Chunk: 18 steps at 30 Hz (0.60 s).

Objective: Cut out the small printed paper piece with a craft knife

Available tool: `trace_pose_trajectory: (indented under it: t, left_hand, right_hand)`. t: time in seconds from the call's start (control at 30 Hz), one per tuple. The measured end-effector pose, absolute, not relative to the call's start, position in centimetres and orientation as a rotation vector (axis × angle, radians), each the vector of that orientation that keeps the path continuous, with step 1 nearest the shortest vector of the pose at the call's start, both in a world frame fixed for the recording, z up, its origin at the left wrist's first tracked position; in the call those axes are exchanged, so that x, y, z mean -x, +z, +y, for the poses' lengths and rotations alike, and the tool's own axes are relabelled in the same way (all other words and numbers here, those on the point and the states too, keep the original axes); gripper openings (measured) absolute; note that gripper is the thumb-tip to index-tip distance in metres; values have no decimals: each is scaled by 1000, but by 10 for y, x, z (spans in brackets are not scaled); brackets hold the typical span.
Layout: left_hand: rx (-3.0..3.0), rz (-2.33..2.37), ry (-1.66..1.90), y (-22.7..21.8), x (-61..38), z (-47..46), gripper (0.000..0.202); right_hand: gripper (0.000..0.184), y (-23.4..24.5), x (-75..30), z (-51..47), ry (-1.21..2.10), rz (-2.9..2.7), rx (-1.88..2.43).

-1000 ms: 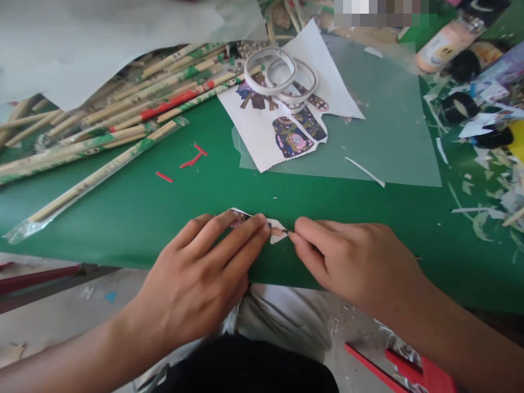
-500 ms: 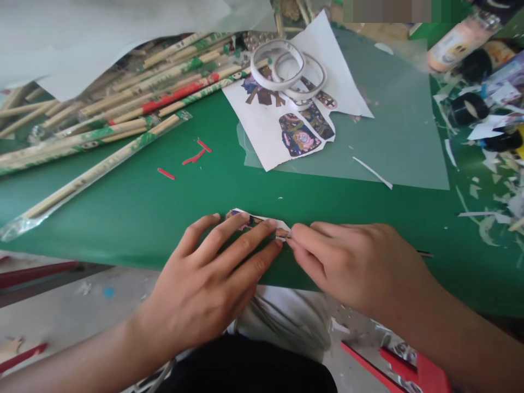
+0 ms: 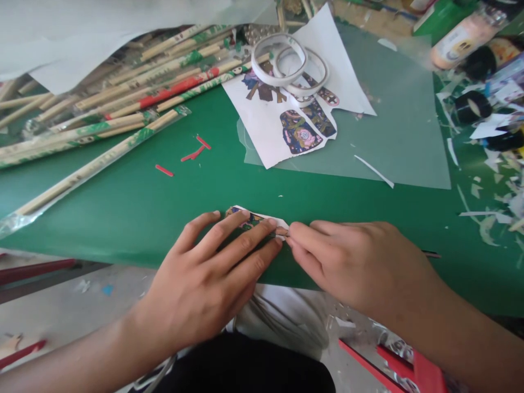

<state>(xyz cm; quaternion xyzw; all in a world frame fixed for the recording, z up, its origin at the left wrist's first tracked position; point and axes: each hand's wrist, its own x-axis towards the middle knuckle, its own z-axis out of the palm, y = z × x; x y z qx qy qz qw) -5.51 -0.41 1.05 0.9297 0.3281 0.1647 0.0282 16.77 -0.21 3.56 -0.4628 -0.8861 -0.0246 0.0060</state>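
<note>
A small printed paper cutout [image 3: 254, 217] with a white border lies near the front edge of the green table [image 3: 135, 213]. My left hand [image 3: 204, 284] lies flat over it, its fingertips pressing the cutout down. My right hand [image 3: 360, 265] meets it from the right, with thumb and forefinger pinched at the cutout's right tip. Most of the cutout is hidden under my left fingers.
Several wrapped bamboo sticks [image 3: 123, 93] lie at the back left, partly under white paper [image 3: 82, 38]. A printed sheet [image 3: 286, 120] with two tape rolls [image 3: 292, 65] rests on a clear film [image 3: 393, 136]. Red strips [image 3: 192, 155] lie mid-table. Paper scraps, black tape and a bottle [image 3: 458, 38] crowd the right.
My left fingers have slid right along the cutout to its tip, covering more of it. My right fingertips stay pinched there. The view has shifted slightly.
</note>
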Motion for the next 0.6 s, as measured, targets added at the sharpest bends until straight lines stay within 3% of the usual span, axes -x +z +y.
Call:
trace_pose_trajectory:
  t: [0.6]
  left_hand:
    - [-2898,1054,511,5,51,-4,38]
  right_hand:
    - [15,40,-172,0,-80,-2930,1423]
